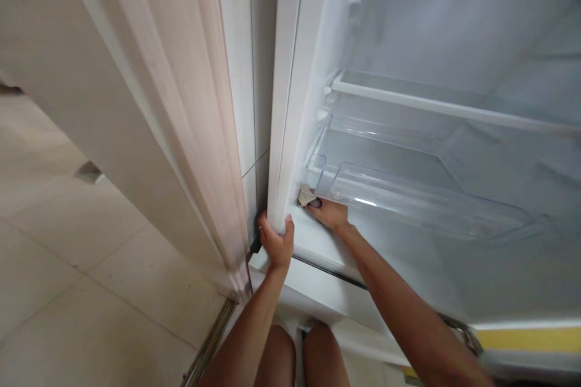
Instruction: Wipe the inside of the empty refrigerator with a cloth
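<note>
An open white fridge fills the right of the head view. My left hand is closed around the lower end of its left side wall, thumb inside and fingers outside. My right hand reaches into the bottom left corner of the fridge and pinches a small pale cloth or wipe against the inner wall, just below the clear plastic drawer. Above the drawer runs a white-edged glass shelf.
A pale wood-grain panel stands close to the left of the fridge, leaving a narrow gap. Beige floor tiles spread to the left. My knees show at the bottom. A yellow strip lies at the lower right.
</note>
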Action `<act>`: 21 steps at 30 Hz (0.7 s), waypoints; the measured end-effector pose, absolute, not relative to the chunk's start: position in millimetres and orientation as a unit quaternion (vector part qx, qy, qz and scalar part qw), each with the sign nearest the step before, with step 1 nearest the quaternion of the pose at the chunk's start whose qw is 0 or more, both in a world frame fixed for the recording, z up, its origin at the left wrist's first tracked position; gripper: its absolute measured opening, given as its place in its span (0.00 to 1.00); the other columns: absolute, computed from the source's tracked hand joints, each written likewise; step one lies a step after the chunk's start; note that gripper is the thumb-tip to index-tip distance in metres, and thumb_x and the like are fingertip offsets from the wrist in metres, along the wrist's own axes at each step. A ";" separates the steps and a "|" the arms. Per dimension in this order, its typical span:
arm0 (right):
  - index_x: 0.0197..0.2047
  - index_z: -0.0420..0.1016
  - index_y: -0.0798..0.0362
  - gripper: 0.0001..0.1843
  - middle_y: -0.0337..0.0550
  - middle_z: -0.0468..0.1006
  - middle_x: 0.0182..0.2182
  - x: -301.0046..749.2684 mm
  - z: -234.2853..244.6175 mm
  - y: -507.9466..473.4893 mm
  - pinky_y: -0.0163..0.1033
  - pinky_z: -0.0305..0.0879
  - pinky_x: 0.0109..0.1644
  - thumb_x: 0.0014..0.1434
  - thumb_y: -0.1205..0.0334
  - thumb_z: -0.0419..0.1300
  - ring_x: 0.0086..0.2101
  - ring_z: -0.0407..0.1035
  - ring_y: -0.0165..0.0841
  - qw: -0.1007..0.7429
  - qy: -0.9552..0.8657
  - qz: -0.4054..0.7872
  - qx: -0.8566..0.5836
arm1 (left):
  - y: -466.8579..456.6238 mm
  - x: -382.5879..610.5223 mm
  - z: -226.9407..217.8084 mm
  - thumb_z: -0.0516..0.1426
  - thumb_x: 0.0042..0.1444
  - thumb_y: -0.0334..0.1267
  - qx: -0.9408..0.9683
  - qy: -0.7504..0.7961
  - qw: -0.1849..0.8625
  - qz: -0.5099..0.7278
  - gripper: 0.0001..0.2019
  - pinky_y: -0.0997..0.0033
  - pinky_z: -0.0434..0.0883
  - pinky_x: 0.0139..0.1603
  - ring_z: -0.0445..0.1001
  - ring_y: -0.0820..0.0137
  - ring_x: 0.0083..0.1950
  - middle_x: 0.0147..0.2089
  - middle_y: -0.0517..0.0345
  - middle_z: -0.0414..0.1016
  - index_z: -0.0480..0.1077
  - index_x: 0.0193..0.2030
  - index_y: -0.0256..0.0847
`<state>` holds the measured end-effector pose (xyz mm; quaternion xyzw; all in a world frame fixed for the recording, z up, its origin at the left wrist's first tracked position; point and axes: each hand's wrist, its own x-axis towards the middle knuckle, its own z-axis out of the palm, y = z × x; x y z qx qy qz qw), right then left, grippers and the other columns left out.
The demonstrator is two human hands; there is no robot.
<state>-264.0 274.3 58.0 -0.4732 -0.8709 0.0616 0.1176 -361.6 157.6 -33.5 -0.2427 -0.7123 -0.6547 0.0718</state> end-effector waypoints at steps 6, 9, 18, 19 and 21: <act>0.57 0.79 0.41 0.20 0.41 0.82 0.43 -241.1 64.4 231.2 0.38 0.63 0.51 0.63 0.48 0.61 0.46 0.75 0.38 0.159 -0.895 0.058 -0.412 | 161.4 -365.6 -32.8 0.58 0.58 0.53 -0.250 -0.739 0.095 -0.619 0.27 0.52 0.72 0.53 0.77 0.52 0.53 0.52 0.37 0.76 0.64 0.57 0.36; 0.56 0.79 0.42 0.21 0.42 0.82 0.42 -232.7 65.9 209.4 0.39 0.62 0.50 0.62 0.49 0.62 0.45 0.74 0.38 0.167 -0.890 0.057 -0.421 | 161.5 -365.7 -30.6 0.58 0.58 0.53 -0.248 -0.749 0.090 -0.607 0.27 0.52 0.72 0.54 0.77 0.51 0.54 0.52 0.36 0.76 0.64 0.58 0.35; 0.61 0.74 0.51 0.26 0.50 0.79 0.44 -196.0 48.3 166.8 0.43 0.61 0.51 0.62 0.53 0.62 0.45 0.72 0.43 0.216 -0.856 -0.005 -0.469 | 155.6 -359.8 -15.7 0.57 0.58 0.54 -0.215 -0.823 0.057 -0.523 0.30 0.53 0.73 0.48 0.80 0.47 0.48 0.47 0.35 0.79 0.65 0.58 0.30; 0.62 0.73 0.52 0.26 0.50 0.79 0.45 -189.8 48.1 174.2 0.42 0.62 0.50 0.63 0.52 0.60 0.46 0.72 0.43 0.223 -0.839 -0.001 -0.497 | 154.7 -359.1 -13.6 0.57 0.58 0.54 -0.212 -0.831 0.052 -0.512 0.29 0.54 0.73 0.47 0.80 0.48 0.47 0.47 0.36 0.79 0.66 0.58 0.31; 0.63 0.71 0.53 0.27 0.52 0.79 0.48 -175.6 50.8 198.3 0.42 0.64 0.49 0.65 0.49 0.57 0.47 0.73 0.43 0.231 -0.785 0.014 -0.575 | 152.8 -358.2 -9.7 0.57 0.59 0.55 -0.203 -0.844 0.042 -0.494 0.29 0.55 0.73 0.45 0.81 0.49 0.44 0.44 0.38 0.80 0.66 0.58 0.33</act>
